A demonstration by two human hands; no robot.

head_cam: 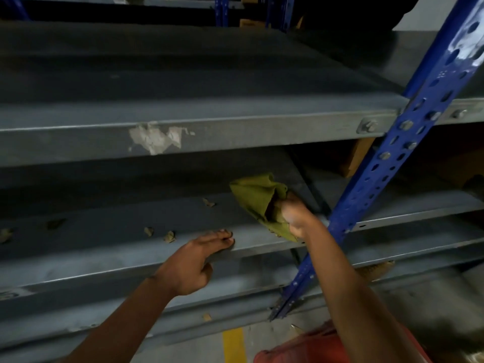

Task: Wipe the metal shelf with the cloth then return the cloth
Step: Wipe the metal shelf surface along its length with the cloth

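Fingers of the right hand [293,217] curl tight round a bunched green cloth [255,199] — the fist sits at the right end of the metal shelf [117,218], just beside the blue upright post [392,155]. Cloth spills out to the left of the fist and lies against the shelf surface, its lower corner hanging over the front lip.

Left hand [193,263] rests on the front edge of the same shelf, fingers straight and close together on top, thumb below the lip; it holds nothing. The two hands are near each other, not touching.

Shelf is grey, dusty-looking. Small brown scraps [169,236] lie scattered on it to the left of the cloth — what they are cannot be told. An upper shelf [183,100] of the same grey metal runs above, with a torn pale patch [154,138] on its front beam and a bolt plate [368,126] where it meets the post.

Behind the post, a brown box edge [353,161] shows in shadow. Below, a concrete floor with a yellow painted stripe [234,345], and at the bottom right a bit of orange-red clothing [314,347].
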